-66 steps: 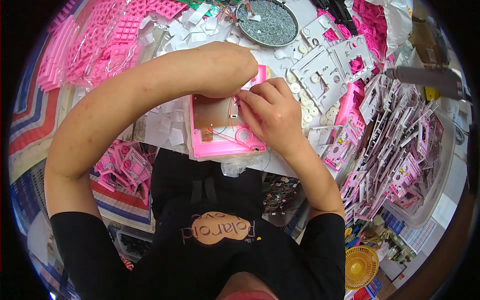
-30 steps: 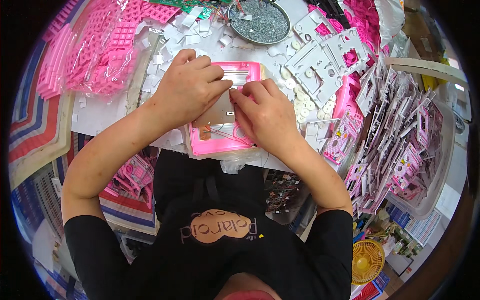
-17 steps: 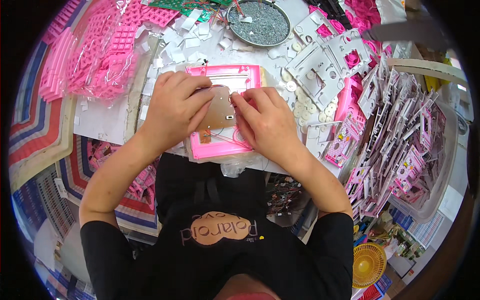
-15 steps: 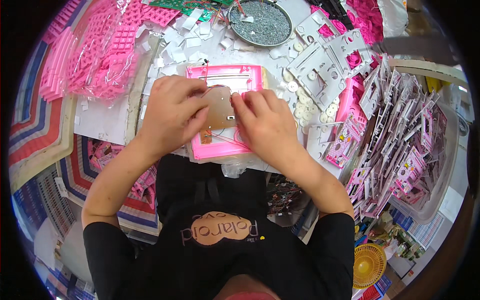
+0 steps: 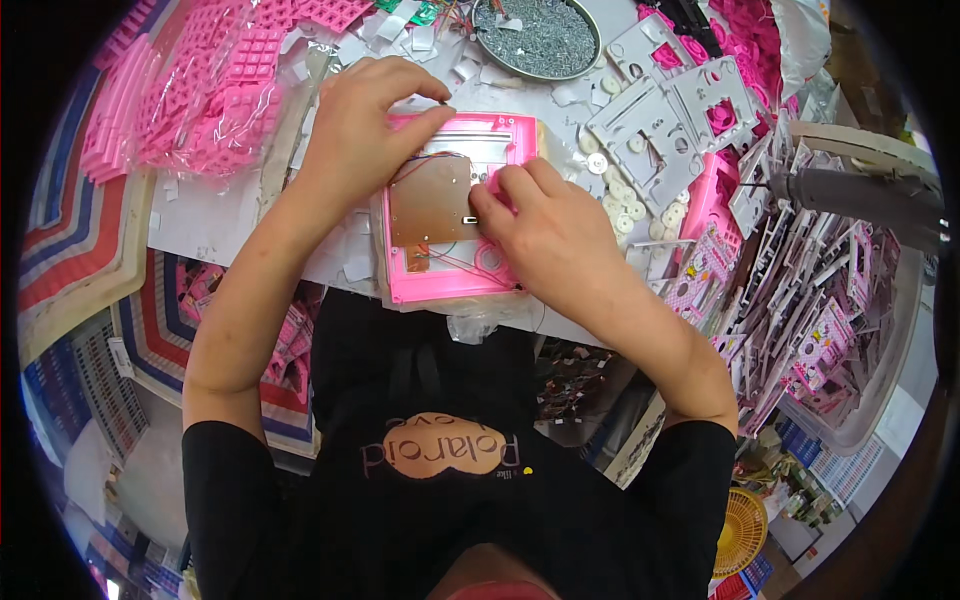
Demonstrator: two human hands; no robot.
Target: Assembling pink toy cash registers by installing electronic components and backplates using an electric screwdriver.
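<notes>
A pink plastic casing (image 5: 445, 291) lies face down on the table in front of me, its inside showing. Within it sits a brown circuit board (image 5: 428, 208) with a small white switch at its lower right and thin coloured wires around it. My left hand (image 5: 362, 125) is over the casing's upper left corner, thumb and forefinger pinched around a tiny dark bit that is too small to name. At the board's right edge my right hand (image 5: 548, 228) has its thumb and fingers bent together; whatever lies between them is hidden.
A round tray of small screws (image 5: 535, 40) stands at the back. White plastic plates (image 5: 690, 110) and white discs (image 5: 622, 205) lie to the right. An electric screwdriver (image 5: 850, 195) hangs over a bin of printed panels (image 5: 830, 340). Bagged pink keypads (image 5: 210, 110) fill the left.
My left hand has left the board and moved up to the casing's top corner. The board now lies lower and flatter in the casing. The screwdriver has come further into view.
</notes>
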